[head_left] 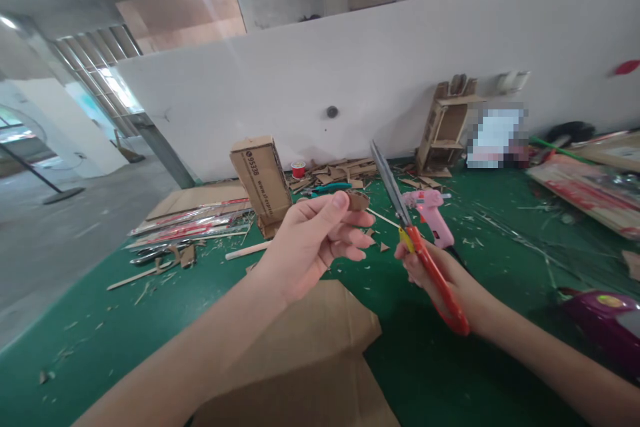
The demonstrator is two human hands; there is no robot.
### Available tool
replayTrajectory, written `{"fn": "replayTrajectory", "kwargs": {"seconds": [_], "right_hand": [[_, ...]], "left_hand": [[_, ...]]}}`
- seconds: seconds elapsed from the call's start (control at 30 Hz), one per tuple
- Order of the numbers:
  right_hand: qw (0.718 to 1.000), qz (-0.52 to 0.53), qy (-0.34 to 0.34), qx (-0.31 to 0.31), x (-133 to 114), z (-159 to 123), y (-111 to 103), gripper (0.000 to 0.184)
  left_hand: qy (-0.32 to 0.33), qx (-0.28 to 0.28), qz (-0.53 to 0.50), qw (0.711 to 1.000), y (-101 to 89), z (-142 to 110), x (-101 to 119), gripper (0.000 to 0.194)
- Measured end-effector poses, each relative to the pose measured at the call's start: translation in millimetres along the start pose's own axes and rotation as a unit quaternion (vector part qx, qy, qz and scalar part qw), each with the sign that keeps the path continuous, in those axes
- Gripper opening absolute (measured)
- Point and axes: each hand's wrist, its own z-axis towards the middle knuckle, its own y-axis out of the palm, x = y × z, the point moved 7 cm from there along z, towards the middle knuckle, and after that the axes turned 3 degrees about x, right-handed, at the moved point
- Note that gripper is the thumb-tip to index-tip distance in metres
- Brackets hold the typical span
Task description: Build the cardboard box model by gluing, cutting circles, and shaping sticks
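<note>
Two hands are raised above the green surface (450,373). The left hand (315,240) pinches a small cardboard scrap (358,200) between thumb and fingers. The right hand (440,277) grips red-handled scissors (415,247), blades together and pointing up, just beside the scrap. A pink glue gun (433,213) lies behind.

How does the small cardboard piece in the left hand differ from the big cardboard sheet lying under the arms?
The small brown cardboard piece is tiny and pinched in the left hand above the green mat; the large brown cardboard sheet is broad, creased, and lies flat on the mat. The piece sits close to the orange-handled scissors; the sheet is untouched. Both are plain brown cardboard.
</note>
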Motion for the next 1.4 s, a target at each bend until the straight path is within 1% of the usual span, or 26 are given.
{"fn": "replayTrajectory", "kwargs": {"seconds": [0.07,0.17,0.27,0.37,0.4,0.53,0.6,0.7,0.8,0.9,0.97,1.03,1.1,1.17,1.23,1.27,1.33,1.4], "right_hand": [[1.0,-0.009,-0.008,-0.009,-0.9,0.1,1.0,0.036],[0.999,-0.03,-0.03,-0.023,-7.7,0.1,2.3,0.035],[0.998,-0.041,-0.036,-0.031,-12.3,0.1,3.2,0.035],[0.999,-0.019,-0.017,-0.026,-9.1,0.4,3.2,0.036],[1.0,-0.006,-0.008,-0.024,-6.9,0.5,3.2,0.037],[1.0,0.021,0.009,-0.013,-0.8,0.7,2.3,0.038],[1.0,0.022,0.007,-0.01,-1.3,0.8,1.9,0.038],[1.0,0.014,0.008,-0.007,-4.0,0.6,1.8,0.04],[1.0,0.008,0.01,-0.004,-6.1,0.3,2.2,0.043],[1.0,0.013,0.009,-0.003,-5.1,0.1,2.4,0.043],[1.0,0.019,0.009,0.0,-2.9,0.1,1.7,0.042],[1.0,0.021,0.007,0.005,-1.0,0.3,0.7,0.042],[1.0,0.02,0.006,0.009,-0.2,0.4,-0.1,0.042],[1.0,0.02,0.005,0.01,-1.0,0.6,-0.2,0.041],[1.0,0.015,0.003,0.007,-3.5,0.7,0.4,0.041],[1.0,0.007,0.002,0.003,-5.4,0.6,1.0,0.041],[1.0,-0.015,0.002,-0.006,-9.4,0.2,2.6,0.04],[0.999,-0.028,0.004,-0.015,-13.2,-0.3,4.3,0.039]], "left_hand": [[-0.018,0.021,-0.001,1.0,-2.2,0.5,-2.2,0.034],[-0.005,0.032,0.036,0.999,-2.5,-0.7,1.2,0.036],[0.039,0.033,0.109,0.993,-1.1,-3.8,8.9,0.031],[0.093,0.04,0.209,0.973,1.0,-8.1,16.5,0.021],[0.109,0.041,0.233,0.966,1.9,-9.4,18.5,0.021],[0.171,0.035,0.261,0.949,5.2,-12.8,24.3,0.036],[0.185,0.022,0.267,0.945,7.1,-13.2,24.4,0.035],[0.182,0.005,0.27,0.945,9.2,-13.1,21.7,0.032],[0.169,-0.006,0.27,0.948,11.3,-13.7,18.7,0.036],[0.162,-0.003,0.29,0.943,11.0,-13.7,17.1,0.035],[0.163,0.005,0.312,0.936,7.5,-11.4,16.0,0.034],[0.169,0.014,0.354,0.92,1.2,-5.9,13.1,0.032],[0.173,0.013,0.418,0.892,-6.9,2.6,6.0,0.028],[0.168,-0.005,0.477,0.863,-15.6,12.6,-6.4,0.025],[0.155,-0.045,0.514,0.842,-22.9,20.9,-22.4,0.024],[0.149,-0.075,0.53,0.831,-25.0,23.5,-31.1,0.024],[0.136,-0.139,0.562,0.804,-27.6,25.0,-48.0,0.024],[0.126,-0.181,0.588,0.778,-30.2,23.6,-60.4,0.026]]}}
